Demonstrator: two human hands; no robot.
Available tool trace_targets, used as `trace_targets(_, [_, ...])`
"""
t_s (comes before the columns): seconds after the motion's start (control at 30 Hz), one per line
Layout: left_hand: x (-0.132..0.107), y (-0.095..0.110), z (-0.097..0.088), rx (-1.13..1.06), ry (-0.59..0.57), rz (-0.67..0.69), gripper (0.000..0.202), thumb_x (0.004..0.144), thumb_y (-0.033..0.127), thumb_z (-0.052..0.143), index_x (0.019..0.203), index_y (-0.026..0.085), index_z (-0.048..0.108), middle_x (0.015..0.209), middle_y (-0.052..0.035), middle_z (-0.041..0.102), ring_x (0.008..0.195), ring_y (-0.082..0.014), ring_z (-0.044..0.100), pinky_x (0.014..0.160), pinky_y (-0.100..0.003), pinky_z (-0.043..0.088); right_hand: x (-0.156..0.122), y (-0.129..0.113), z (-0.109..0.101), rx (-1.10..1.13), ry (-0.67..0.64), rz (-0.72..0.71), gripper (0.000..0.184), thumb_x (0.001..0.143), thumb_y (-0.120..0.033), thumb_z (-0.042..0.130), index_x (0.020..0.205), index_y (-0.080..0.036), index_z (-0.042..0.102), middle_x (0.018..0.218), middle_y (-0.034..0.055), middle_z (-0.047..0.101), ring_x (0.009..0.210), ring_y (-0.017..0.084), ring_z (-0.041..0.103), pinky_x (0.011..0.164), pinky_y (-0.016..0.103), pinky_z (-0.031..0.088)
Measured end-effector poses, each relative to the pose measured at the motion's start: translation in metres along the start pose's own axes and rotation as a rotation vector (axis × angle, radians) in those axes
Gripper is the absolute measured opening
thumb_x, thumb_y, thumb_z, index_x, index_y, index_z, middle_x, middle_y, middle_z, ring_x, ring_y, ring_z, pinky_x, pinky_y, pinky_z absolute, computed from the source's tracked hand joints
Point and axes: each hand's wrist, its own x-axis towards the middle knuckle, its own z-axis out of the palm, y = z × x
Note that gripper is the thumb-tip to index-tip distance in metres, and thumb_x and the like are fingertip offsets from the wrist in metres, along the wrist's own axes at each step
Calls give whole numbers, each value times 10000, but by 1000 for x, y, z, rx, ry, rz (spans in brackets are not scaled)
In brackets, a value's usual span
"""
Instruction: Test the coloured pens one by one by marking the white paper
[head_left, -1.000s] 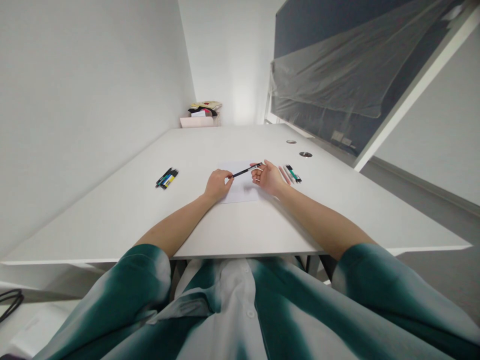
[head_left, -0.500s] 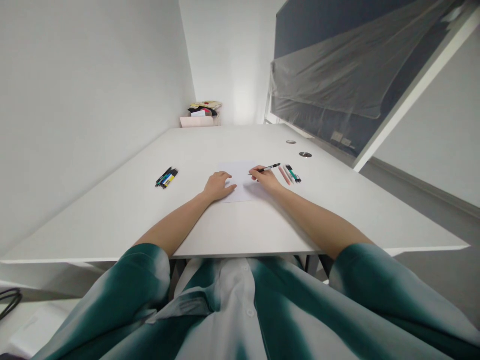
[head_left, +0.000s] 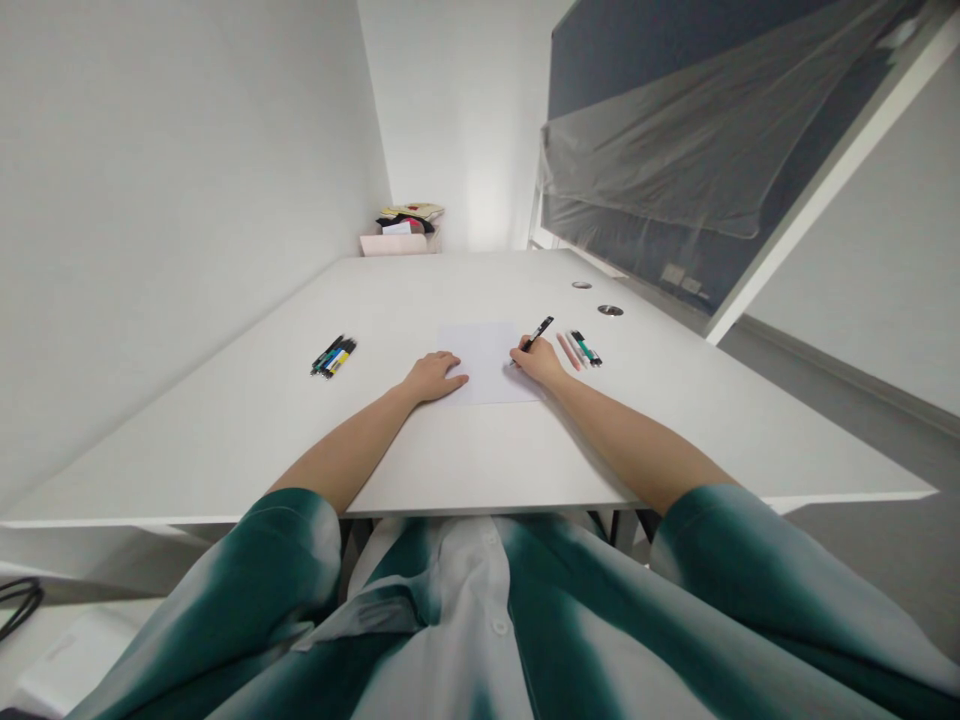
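Observation:
A white sheet of paper [head_left: 486, 360] lies on the white table [head_left: 465, 440] in front of me. My left hand [head_left: 433, 376] rests flat on the sheet's left edge with its fingers stretched out. My right hand [head_left: 537, 362] grips a black pen [head_left: 537, 333] in a writing hold, tip down on the sheet's right side, the barrel slanting up and to the right.
Several pens [head_left: 334, 356] lie in a bunch on the table's left. A few more pens [head_left: 578, 349], pink, white and green, lie just right of my right hand. Two round cable holes [head_left: 609, 310] sit further back. A dark panel under plastic film [head_left: 675, 150] stands at the right.
Both hands held the pen in the air a second ago. My left hand let go and lay flat on the paper. My right hand turned the pen and brought its tip down onto the sheet.

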Motion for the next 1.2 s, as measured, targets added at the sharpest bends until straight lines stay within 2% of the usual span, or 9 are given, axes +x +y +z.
trace_targets(0.17, [-1, 3, -3, 71, -24, -5, 502, 873, 519, 514, 1230, 183, 619, 1390, -131, 567, 1294, -308, 507, 1110, -439, 368, 1, 2, 2, -54, 3, -39, 87, 727, -207, 526, 681, -191, 598, 638, 32, 656, 671, 182, 603, 629, 261, 424])
trace_targets(0.33, [-1, 6, -4, 154, -52, -18, 529, 901, 541, 464, 1277, 191, 593, 1421, -109, 544, 1310, -287, 494, 1111, -416, 378, 3, 4, 4, -66, 57, -8, 63, 713, -202, 541, 678, -194, 593, 642, 40, 647, 678, 194, 599, 643, 276, 420])
trace_targets(0.47, [-2, 6, -4, 149, -43, -22, 520, 902, 521, 482, 1271, 175, 600, 1410, -119, 552, 1293, -295, 512, 1103, -420, 391, 4, 5, 4, 53, 101, -25, 88, 724, -245, 552, 645, -207, 555, 616, 29, 632, 657, 189, 594, 656, 285, 431])
trace_targets(0.57, [-3, 8, -5, 129, 11, 2, 494, 891, 485, 522, 1257, 163, 605, 1388, -129, 568, 1285, -299, 515, 1102, -434, 390, 2, 1, 3, 181, 107, -67, 143, 738, -322, 575, 654, -212, 545, 614, 16, 629, 626, 174, 574, 652, 290, 437])
trace_targets(0.67, [-4, 16, -7, 77, 126, 81, 442, 892, 440, 540, 1241, 177, 607, 1328, -114, 613, 1250, -278, 538, 1087, -433, 399, -4, -8, 7, 317, 26, -120, 169, 732, -361, 611, 688, -205, 563, 620, 7, 629, 612, 157, 562, 643, 289, 439])
trace_targets(0.77, [-4, 28, -8, 17, 205, 175, 402, 907, 416, 527, 1212, 172, 624, 1252, -112, 660, 1186, -263, 578, 1050, -428, 421, -12, -21, 14, 449, -115, -179, 174, 711, -364, 642, 721, -195, 599, 629, 2, 627, 627, 148, 563, 649, 286, 441])
trace_targets(0.93, [-3, 39, -8, -13, 172, 292, 284, 940, 321, 465, 1030, 189, 699, 1077, -85, 731, 1032, -229, 644, 977, -404, 450, -21, -30, 24, 584, -315, -207, 178, 682, -352, 687, 748, -190, 654, 690, 4, 659, 674, 144, 574, 668, 282, 438])
trace_targets(1.03, [-3, 35, -8, 7, 178, 266, 280, 936, 319, 473, 1002, 191, 713, 1045, -80, 740, 1012, -231, 649, 964, -410, 450, -18, -26, 23, 658, -323, -129, 198, 696, -379, 701, 750, -192, 664, 672, 4, 662, 655, 137, 571, 637, 265, 419])
trace_targets(1.2, [1, 22, -7, 44, 188, 149, 275, 916, 322, 499, 994, 185, 723, 1018, -85, 746, 973, -244, 653, 925, -411, 466, -10, -21, 11, 914, -341, 43, 273, 755, -446, 697, 795, -178, 663, 614, 19, 644, 582, 132, 559, 588, 255, 397])
